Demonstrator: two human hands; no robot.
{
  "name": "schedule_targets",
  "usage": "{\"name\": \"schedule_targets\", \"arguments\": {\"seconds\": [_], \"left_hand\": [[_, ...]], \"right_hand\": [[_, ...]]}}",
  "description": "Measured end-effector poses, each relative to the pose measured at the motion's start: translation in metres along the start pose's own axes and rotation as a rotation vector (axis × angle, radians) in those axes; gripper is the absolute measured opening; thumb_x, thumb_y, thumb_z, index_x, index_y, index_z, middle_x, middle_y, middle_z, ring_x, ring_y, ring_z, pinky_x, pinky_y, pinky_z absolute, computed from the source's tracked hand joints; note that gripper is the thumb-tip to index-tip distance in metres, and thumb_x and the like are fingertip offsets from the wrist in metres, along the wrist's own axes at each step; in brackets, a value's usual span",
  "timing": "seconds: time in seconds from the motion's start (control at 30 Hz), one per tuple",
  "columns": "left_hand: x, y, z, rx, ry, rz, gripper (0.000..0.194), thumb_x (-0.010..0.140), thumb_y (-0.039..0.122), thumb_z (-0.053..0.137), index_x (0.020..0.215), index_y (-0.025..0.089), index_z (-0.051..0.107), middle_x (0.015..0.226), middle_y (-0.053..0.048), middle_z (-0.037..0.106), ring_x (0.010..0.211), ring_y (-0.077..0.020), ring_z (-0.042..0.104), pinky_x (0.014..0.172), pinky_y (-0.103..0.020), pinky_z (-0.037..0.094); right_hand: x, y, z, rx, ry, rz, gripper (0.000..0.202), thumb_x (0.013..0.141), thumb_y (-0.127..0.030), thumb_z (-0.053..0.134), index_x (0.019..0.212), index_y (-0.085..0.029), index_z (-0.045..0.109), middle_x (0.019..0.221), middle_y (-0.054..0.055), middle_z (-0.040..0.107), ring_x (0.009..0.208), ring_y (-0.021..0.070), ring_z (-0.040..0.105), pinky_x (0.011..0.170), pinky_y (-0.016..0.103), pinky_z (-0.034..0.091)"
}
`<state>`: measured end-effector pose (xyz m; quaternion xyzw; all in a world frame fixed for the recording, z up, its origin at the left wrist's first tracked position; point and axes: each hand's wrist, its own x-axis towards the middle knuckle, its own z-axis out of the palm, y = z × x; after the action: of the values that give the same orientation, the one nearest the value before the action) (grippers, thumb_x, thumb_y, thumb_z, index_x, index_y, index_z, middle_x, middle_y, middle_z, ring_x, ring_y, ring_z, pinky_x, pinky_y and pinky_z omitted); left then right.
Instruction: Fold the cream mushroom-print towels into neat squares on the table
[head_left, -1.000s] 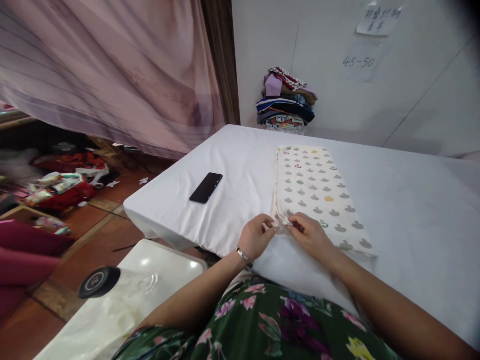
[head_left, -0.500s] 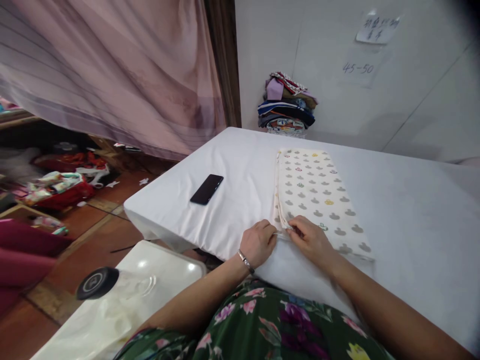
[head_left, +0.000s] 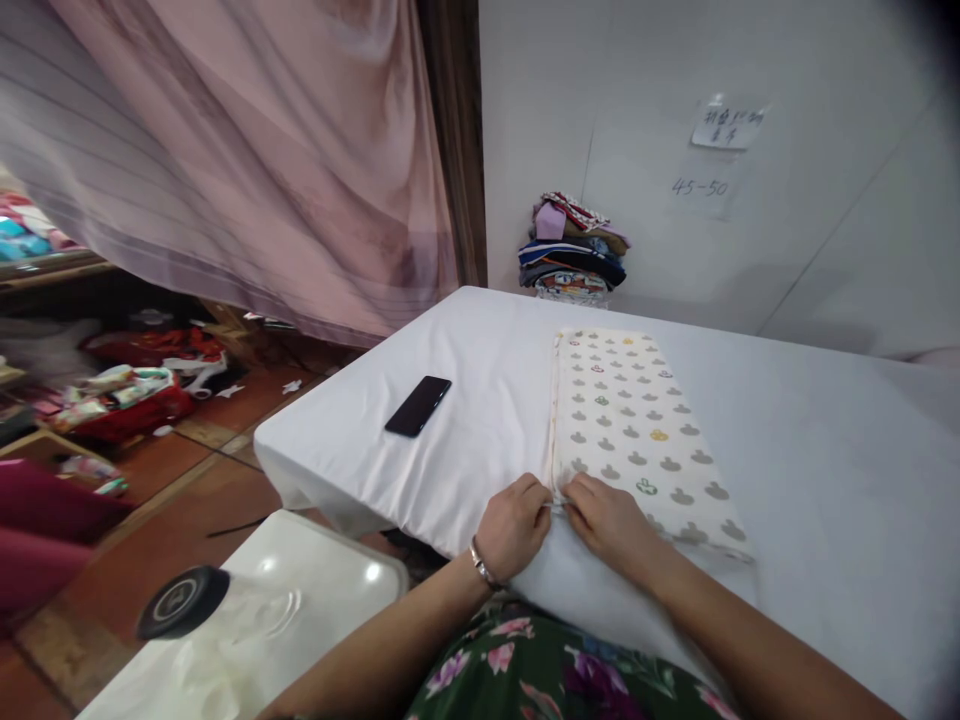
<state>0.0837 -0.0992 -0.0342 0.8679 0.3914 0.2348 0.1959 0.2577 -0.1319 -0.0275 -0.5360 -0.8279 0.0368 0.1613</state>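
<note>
The folded printed cloth (head_left: 630, 425) lies flat on the white-covered surface (head_left: 817, 470), directly in front of you, its layered edge along the left side and its near end by your body. Your left hand (head_left: 516, 525), bracelet (head_left: 484, 563) at the wrist, is curled, its fingertips apparently closed on the cloth's near left corner. Your right hand (head_left: 611, 520) pinches the same corner just beside it, thumb underneath and hidden. Holding both hands this close probably keeps the thin layers together at one point, while the rest of the cloth, resting on the surface, needs no support. The phone (head_left: 418, 406) lies face up to the left, well apart from the cloth, which leaves your working side unobstructed. The fabric stack (head_left: 574, 255) rises beyond the far edge, against the wall (head_left: 652, 230), presumably out of your way; what bears it is hidden. Exact finger contact is too small to confirm.
</note>
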Motion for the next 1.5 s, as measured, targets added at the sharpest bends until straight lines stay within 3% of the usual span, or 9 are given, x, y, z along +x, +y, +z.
{"name": "schedule_targets", "arguments": {"seconds": [0.23,0.4,0.53,0.8,1.0,1.1,1.23,1.33,1.5], "left_hand": [[0.002,-0.005,0.004,-0.388,0.069,-0.204,0.015,0.066,0.005,0.049,0.074,0.018,0.054,0.071,0.001,0.056,0.067,-0.0116,0.054,0.064,-0.022,0.042],[0.012,-0.008,0.000,-0.721,0.004,-0.473,0.022,0.070,0.016,0.054,0.092,0.018,0.051,0.074,0.002,0.059,0.052,-0.0084,0.053,0.051,-0.021,0.042],[0.022,-0.005,0.000,-0.724,-0.019,-0.523,0.030,0.072,0.025,0.058,0.100,0.018,0.048,0.082,0.001,0.058,0.043,-0.0052,0.047,0.043,-0.020,0.038],[0.027,-0.013,0.017,-0.523,0.059,-0.358,0.042,0.067,0.009,0.054,0.107,0.020,0.050,0.085,-0.001,0.058,0.061,-0.0107,0.054,0.058,-0.023,0.044],[0.030,-0.010,0.003,-0.371,-0.022,-0.242,0.041,0.069,0.009,0.048,0.108,0.020,0.051,0.109,-0.005,0.052,0.068,-0.0113,0.055,0.070,-0.027,0.045],[0.035,-0.009,-0.005,-0.288,-0.100,-0.208,0.045,0.066,0.009,0.050,0.110,0.020,0.051,0.110,-0.005,0.052,0.081,-0.0153,0.057,0.075,-0.028,0.045],[0.042,-0.010,-0.017,-0.161,-0.212,-0.194,0.047,0.065,0.012,0.052,0.111,0.022,0.051,0.111,-0.004,0.052,0.086,-0.0174,0.058,0.077,-0.027,0.045],[0.049,-0.007,-0.030,-0.005,-0.267,-0.171,0.048,0.065,0.016,0.055,0.111,0.023,0.051,0.117,-0.003,0.049,0.087,-0.0187,0.059,0.079,-0.030,0.047],[0.092,0.014,-0.028,0.076,-0.169,0.081,0.047,0.076,0.028,0.052,0.122,0.021,0.045,0.137,-0.007,0.037,0.122,-0.0224,0.040,0.101,-0.033,0.035]], "right_hand": [[0.002,-0.004,0.004,-0.033,-0.026,0.023,0.007,0.084,-0.016,0.042,0.084,-0.020,0.049,0.086,0.003,0.054,0.078,0.0168,0.052,0.062,0.027,0.037],[0.001,-0.004,0.004,-0.034,-0.007,0.007,0.009,0.083,-0.015,0.042,0.083,-0.020,0.050,0.085,0.003,0.053,0.077,0.0163,0.052,0.062,0.026,0.036],[0.001,-0.004,0.005,0.010,0.005,0.009,0.013,0.083,-0.014,0.041,0.087,-0.020,0.051,0.085,0.003,0.053,0.077,0.0163,0.052,0.063,0.026,0.039],[-0.009,-0.002,-0.025,0.264,-0.015,0.020,0.022,0.084,-0.015,0.042,0.096,-0.024,0.057,0.091,0.002,0.057,0.083,0.0146,0.056,0.072,0.026,0.047],[-0.034,0.065,-0.044,0.035,0.186,0.256,0.033,0.088,-0.029,0.041,0.118,-0.024,0.054,0.130,0.008,0.048,0.117,0.0239,0.046,0.093,0.041,0.044],[-0.051,0.100,-0.032,-0.150,0.063,0.367,0.046,0.087,-0.042,0.042,0.126,-0.019,0.049,0.139,0.011,0.039,0.129,0.0302,0.031,0.101,0.051,0.032],[-0.064,0.113,-0.015,-0.210,-0.050,0.427,0.053,0.090,-0.049,0.030,0.133,-0.020,0.042,0.144,0.008,0.030,0.133,0.0269,0.023,0.106,0.051,0.025],[-0.062,0.111,-0.017,-0.204,-0.074,0.431,0.056,0.090,-0.052,0.027,0.136,-0.022,0.038,0.146,0.006,0.025,0.134,0.0261,0.018,0.107,0.050,0.023],[-0.031,0.121,-0.039,-0.251,-0.017,0.427,0.060,0.089,-0.054,0.024,0.137,-0.019,0.037,0.147,0.008,0.023,0.136,0.0254,0.014,0.108,0.048,0.020]]}}
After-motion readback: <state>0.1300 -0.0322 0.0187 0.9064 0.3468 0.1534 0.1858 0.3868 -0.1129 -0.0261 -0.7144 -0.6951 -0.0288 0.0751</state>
